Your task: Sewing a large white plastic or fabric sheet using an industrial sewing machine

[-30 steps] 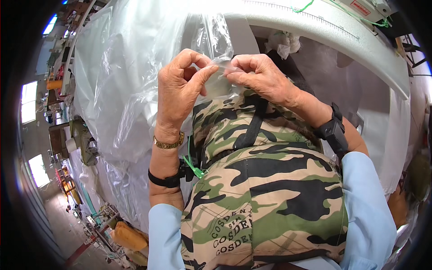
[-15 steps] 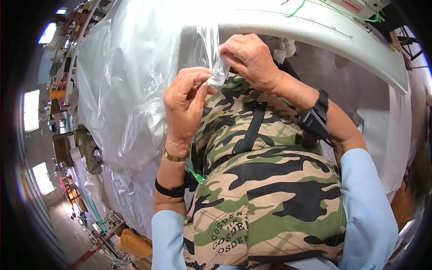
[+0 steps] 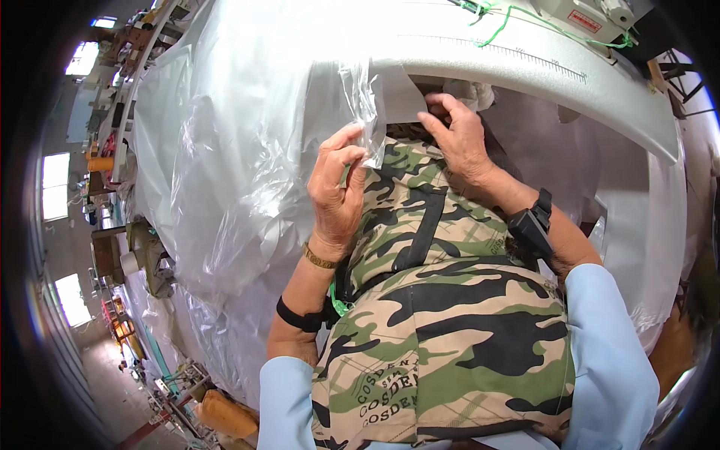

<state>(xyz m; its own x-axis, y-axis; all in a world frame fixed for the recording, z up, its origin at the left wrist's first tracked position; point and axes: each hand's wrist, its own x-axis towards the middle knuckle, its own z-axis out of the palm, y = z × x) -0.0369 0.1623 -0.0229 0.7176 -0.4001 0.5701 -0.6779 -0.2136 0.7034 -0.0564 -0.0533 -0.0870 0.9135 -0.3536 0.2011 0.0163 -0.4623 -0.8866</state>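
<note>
The camouflage garment (image 3: 442,330) lies folded over the person's lap and up toward the bench (image 3: 540,82), with its far end pushed at the mouth of a clear plastic bag (image 3: 247,150). The left hand (image 3: 337,187) has its fingers (image 3: 346,150) closed in a pinch on the bag's thin edge, holding it up. The right hand (image 3: 457,139) lies flat on the garment's top end, fingers bent; whether they grip cloth or only press on it I cannot tell

The garment looks soft, limp and fairly light, likely to sag and unfold unless taken by the folded edges. The bag is slippery film that crinkles and clings, best held at the rim

A dark strap (image 3: 420,225) runs down the cloth, and dark printed lettering sits on a pale patch near the lower edge. A small rectangular red and white label (image 3: 583,21) is stuck on the white sewing machine (image 3: 592,15) at the top right, and green thread (image 3: 495,16) trails beside it
</note>
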